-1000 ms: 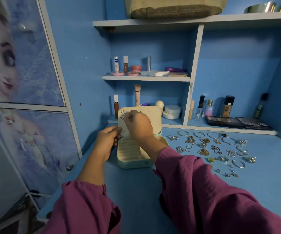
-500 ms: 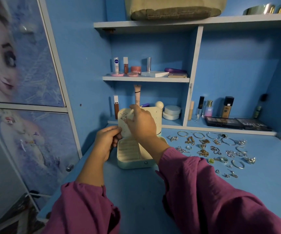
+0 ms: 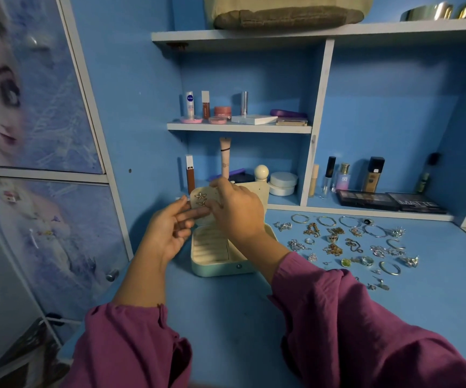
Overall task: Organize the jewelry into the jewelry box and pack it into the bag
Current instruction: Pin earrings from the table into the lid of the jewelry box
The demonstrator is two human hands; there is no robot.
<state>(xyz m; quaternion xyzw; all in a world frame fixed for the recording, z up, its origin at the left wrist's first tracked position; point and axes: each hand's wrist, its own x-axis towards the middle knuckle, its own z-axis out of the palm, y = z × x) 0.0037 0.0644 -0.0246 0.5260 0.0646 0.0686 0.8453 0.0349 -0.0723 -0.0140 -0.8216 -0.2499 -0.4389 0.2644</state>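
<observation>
Blue desk surface [image 3: 226, 309] with blue shelving behind forms the work area. Jewelry box [image 3: 220, 261], pale cream, sits on the desk at roughly 12 o'clock from the person, its lid [image 3: 257, 191] raised near upright and facing the camera. Long axis of the base runs left to right; the opening points up. Ribbed ring slots [image 3: 210, 245] fill the left of the base, and no jewelry is visible in them. Star-shaped earring [image 3: 200, 196] is fixed to the lid panel at its upper left, with a second small piece directly below it.

Left hand [image 3: 170, 233] reaches the lid's left edge, fingers extended and touching the panel near the earrings, not clenched. Right hand [image 3: 237, 211] covers the lid's middle with curled fingers; whether it pinches anything cannot be told.

Loose jewelry [image 3: 343, 245] lies spread on the desk at 3 o'clock from the box, well apart from it: bangles [image 3: 300, 219] in the far row, chains and rings nearer.

Bag [image 3: 287, 12] rests on the top shelf at 12 o'clock, above the box. Cosmetics [image 3: 223, 110] occupy the middle shelf.
</observation>
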